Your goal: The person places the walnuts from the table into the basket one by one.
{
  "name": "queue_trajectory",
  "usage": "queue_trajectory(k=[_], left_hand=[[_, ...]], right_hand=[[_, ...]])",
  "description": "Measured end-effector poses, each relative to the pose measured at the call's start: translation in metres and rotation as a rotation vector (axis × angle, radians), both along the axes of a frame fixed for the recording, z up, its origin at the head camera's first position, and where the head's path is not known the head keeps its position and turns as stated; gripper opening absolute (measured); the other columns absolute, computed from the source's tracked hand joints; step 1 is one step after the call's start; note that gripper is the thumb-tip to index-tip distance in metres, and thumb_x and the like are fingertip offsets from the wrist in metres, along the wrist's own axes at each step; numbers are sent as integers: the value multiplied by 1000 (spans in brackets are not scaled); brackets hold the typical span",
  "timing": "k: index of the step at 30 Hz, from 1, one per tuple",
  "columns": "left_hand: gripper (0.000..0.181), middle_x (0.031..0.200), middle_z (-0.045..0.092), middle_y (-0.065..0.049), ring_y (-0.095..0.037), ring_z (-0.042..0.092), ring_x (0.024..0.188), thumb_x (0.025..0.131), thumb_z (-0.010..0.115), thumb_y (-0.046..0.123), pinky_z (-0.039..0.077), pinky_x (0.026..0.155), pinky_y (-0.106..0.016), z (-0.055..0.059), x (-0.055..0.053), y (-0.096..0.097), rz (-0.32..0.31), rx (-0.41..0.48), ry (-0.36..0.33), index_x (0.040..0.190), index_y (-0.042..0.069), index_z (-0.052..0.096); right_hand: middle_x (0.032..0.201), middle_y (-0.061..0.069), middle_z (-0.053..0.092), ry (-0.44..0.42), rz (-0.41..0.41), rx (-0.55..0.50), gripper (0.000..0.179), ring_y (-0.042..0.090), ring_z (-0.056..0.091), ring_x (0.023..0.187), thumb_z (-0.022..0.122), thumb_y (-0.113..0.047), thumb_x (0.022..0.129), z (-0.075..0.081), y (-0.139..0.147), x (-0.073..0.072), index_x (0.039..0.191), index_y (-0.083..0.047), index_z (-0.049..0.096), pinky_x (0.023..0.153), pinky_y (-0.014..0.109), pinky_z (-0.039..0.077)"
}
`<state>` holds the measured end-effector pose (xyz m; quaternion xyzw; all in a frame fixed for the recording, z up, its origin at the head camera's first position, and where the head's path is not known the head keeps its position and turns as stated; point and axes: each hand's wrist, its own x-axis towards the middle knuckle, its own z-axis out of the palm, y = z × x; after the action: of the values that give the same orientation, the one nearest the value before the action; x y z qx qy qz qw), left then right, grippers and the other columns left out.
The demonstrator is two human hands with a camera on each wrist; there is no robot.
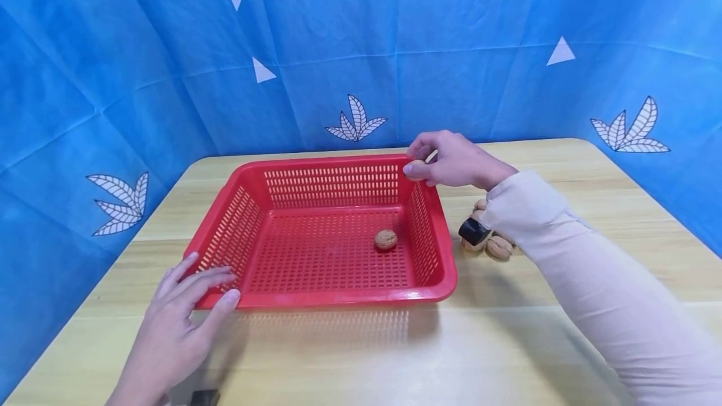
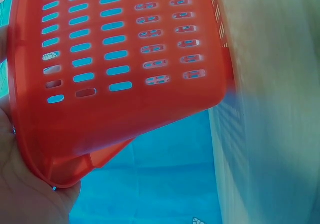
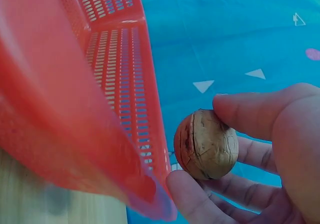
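A red plastic basket with slotted walls stands on the table. My left hand rests on its near left corner, fingers spread over the rim; the left wrist view shows the palm against the rim. At the far right corner, my right hand pinches a walnut between thumb and fingertips, just above the rim. Another walnut lies on the basket floor, toward the right. Several more walnuts sit on the table right of the basket, partly hidden by the right wrist.
The light wooden table extends around the basket. Behind it hangs a blue cloth with white triangles and leaf prints. A black band is on the right wrist, above the loose walnuts.
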<state>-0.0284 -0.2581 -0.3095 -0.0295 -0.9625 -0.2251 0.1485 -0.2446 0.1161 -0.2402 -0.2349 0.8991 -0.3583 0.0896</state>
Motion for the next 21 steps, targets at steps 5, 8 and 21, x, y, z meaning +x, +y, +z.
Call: queue_trajectory(k=[5,8,21], left_hand=[[45,129,58,-16,-39,25,137,89,69,36,41,83,-74,1,-1,1,0,-7,8,122,6,65],[47,129,57,-16,-39,25,137,89,69,37,42,83,-74,1,-1,1,7,-10,-1,123,6,64],[46,129,58,-16,-39,25,138,89,68,38,39,84,-75,1,0,1,8,1,-3,123,7,64]], right_hand=[[109,12,64,-20,12,-16,31,26,69,84,71,-23,89,3,-9,0,114,-7,61,73,34,59],[109,12,63,-31,11,-24,30,29,68,85,71,-24,89,4,-14,0,112,-8,62,72,34,59],[107,9,65,-50,37,-5,30,23,67,85,73,-26,88,1,-34,-1,111,-11,62,76,37,57]])
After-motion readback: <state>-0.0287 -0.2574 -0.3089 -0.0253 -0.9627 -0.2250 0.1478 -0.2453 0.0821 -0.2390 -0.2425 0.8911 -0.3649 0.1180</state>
